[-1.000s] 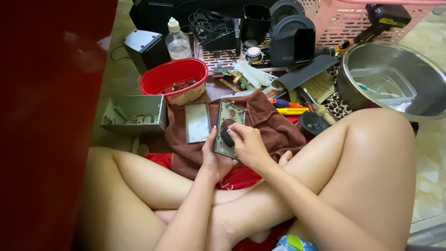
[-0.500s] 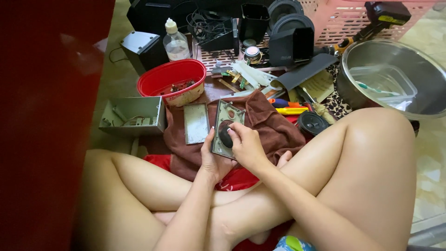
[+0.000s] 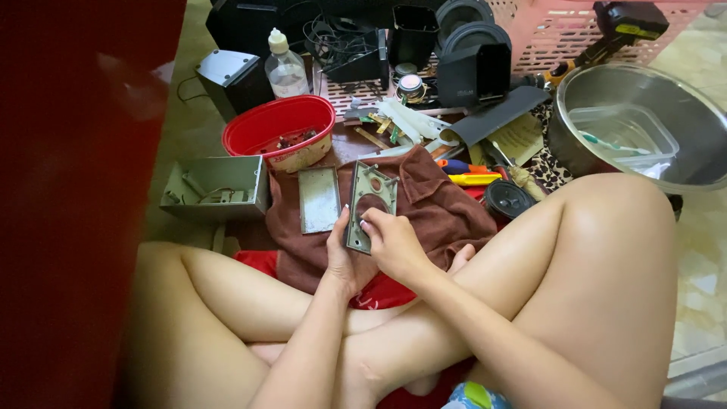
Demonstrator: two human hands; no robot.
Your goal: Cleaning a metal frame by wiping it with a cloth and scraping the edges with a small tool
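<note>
I sit cross-legged on the floor. Both hands hold a grey rectangular speaker front panel (image 3: 370, 198) with a round hole and small posts, tilted up over a brown cloth (image 3: 439, 212). My left hand (image 3: 342, 257) grips its lower left edge. My right hand (image 3: 394, 244) grips its lower right side, fingertips on the panel's face. A flat grey plate (image 3: 318, 199) lies on the cloth just left of the panel.
A red bowl (image 3: 279, 130) with small parts, a grey open box (image 3: 216, 187), a clear bottle (image 3: 285, 68), black speaker parts (image 3: 473, 72), screwdrivers (image 3: 473, 178), a round speaker driver (image 3: 509, 198), a steel basin (image 3: 644, 125) and a pink crate (image 3: 560, 30) surround me.
The dark round piece seen in the panel's hole earlier is gone from it; the hole is now see-through. My right hand has shifted lower on the panel.
</note>
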